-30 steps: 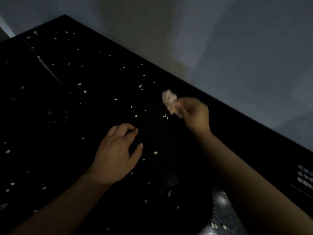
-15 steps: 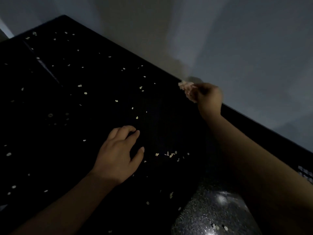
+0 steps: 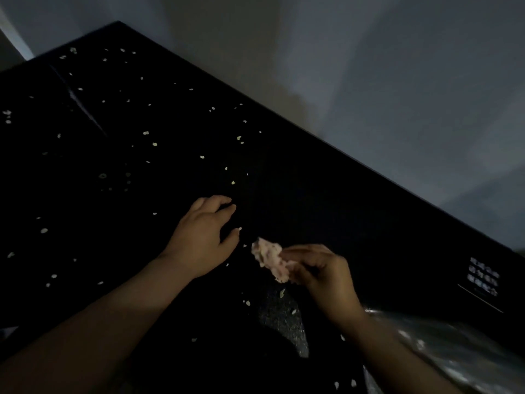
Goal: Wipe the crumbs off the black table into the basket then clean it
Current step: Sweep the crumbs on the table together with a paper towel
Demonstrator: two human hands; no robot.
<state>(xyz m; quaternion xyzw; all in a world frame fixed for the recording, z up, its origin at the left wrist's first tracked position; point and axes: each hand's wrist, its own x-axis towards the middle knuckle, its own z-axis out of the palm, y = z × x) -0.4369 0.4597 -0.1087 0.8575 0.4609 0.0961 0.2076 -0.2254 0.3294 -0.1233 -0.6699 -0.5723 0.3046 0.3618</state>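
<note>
The black table [image 3: 312,177] fills most of the dim view and is dotted with several pale crumbs [image 3: 154,144], thickest on its left half. My right hand [image 3: 324,273] pinches a crumpled pale pink cloth [image 3: 270,258] low over the table near its front edge. My left hand [image 3: 203,237] rests on the tabletop just left of the cloth, fingers loosely bent and holding nothing. A few crumbs [image 3: 247,302] lie below the cloth near the edge. At the bottom right a shiny, plastic-lined rim [image 3: 443,351] shows below the table edge, probably the basket.
A grey wall [image 3: 369,66] runs behind the table's far edge. A white printed label [image 3: 483,275] sits on the table at the far right. A speckled floor patch [image 3: 284,319] shows below the front edge.
My right hand has swept the cloth from the table's far edge back toward me, stopping beside my left hand. The left hand has stayed put.
</note>
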